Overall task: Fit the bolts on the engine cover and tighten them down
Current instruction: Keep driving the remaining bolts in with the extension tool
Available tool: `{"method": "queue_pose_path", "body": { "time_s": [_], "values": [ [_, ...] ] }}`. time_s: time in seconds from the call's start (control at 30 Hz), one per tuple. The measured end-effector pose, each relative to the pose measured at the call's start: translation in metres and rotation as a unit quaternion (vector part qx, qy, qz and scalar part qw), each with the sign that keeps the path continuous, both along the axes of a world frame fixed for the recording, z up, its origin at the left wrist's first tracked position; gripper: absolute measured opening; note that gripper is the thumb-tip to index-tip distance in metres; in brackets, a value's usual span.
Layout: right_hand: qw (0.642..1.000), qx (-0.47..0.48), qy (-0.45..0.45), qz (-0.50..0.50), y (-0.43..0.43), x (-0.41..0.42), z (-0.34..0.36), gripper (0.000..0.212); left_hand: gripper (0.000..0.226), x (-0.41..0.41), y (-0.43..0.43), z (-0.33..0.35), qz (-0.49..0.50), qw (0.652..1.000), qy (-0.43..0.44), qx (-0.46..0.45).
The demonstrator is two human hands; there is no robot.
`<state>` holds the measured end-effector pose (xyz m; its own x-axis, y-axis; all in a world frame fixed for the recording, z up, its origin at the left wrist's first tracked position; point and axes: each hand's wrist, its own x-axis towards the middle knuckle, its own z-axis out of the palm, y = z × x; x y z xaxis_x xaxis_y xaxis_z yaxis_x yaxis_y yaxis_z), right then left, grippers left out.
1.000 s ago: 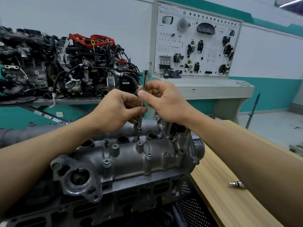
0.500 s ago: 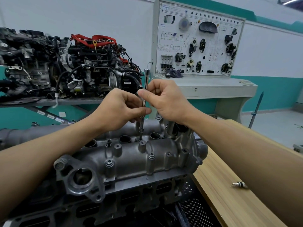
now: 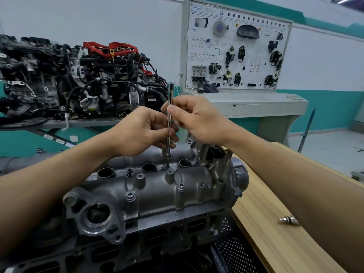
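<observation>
**Driver** (image 3: 169, 123): a slim steel rod, judged stiff and light. It is smooth except for a knurled band mid-shaft, so grip it there.
- Long axis: vertical, square end at 12 o'clock, tip at 6 o'clock on a boss of the cover (image 3: 157, 194). Any bolt under the tip is hidden.
- Your left hand (image 3: 141, 133) curls round the lower shaft.
- Your right hand (image 3: 195, 119) pinches the knurl.

**Cover**: cast metal at centre view, judged heavy and rigid.
- 1 seated bolt (image 3: 130, 196) lies at 7 o'clock from the tip.
</observation>
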<state>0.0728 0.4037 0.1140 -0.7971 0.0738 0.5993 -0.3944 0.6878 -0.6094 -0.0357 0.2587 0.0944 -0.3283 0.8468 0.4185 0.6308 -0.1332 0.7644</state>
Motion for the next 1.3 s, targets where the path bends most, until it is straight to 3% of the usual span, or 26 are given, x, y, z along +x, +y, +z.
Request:
{"method": "queue_pose_path", "body": {
  "time_s": [0.1,0.23,0.37,0.47,0.57,0.67,0.8,1.0,1.13,1.3],
  "values": [
    [0.999,0.027,0.020,-0.038,-0.005,0.002,0.000,0.022,0.012,0.001,-0.002,-0.001,-0.005,1.000,0.010,-0.005],
    [0.988,-0.003,0.086,-0.126,-0.011,-0.001,-0.007,0.028,0.018,0.006,0.000,-0.006,-0.025,0.999,0.024,0.003],
    [0.972,-0.021,0.113,-0.203,-0.013,-0.001,-0.009,0.033,0.012,0.007,0.005,-0.009,0.019,0.999,0.045,0.020],
    [0.983,-0.019,0.070,-0.168,-0.012,-0.001,-0.006,0.029,0.023,0.004,0.005,-0.009,0.047,0.997,0.037,0.043],
    [0.998,-0.019,0.013,-0.059,-0.008,0.003,-0.002,0.017,0.016,0.003,0.004,-0.007,0.030,0.998,0.042,0.019],
    [1.000,-0.014,-0.012,-0.018,-0.001,0.009,0.000,0.024,0.013,0.004,0.003,-0.004,0.017,0.998,0.056,-0.007],
    [0.995,0.013,0.050,-0.081,-0.007,0.003,-0.005,0.036,0.013,0.007,0.001,-0.002,0.008,0.996,0.089,-0.022],
    [0.975,-0.009,0.151,-0.160,-0.015,-0.009,-0.015,0.039,0.011,0.007,0.003,-0.008,0.068,0.994,0.083,0.034],
    [0.963,-0.024,0.180,-0.199,-0.020,-0.013,-0.018,0.036,0.025,0.006,0.004,-0.008,0.099,0.989,0.087,0.073],
    [0.954,-0.017,0.191,-0.230,-0.023,-0.017,-0.016,0.038,0.008,0.006,0.004,-0.007,0.076,0.995,0.038,0.056]
  ]
}}
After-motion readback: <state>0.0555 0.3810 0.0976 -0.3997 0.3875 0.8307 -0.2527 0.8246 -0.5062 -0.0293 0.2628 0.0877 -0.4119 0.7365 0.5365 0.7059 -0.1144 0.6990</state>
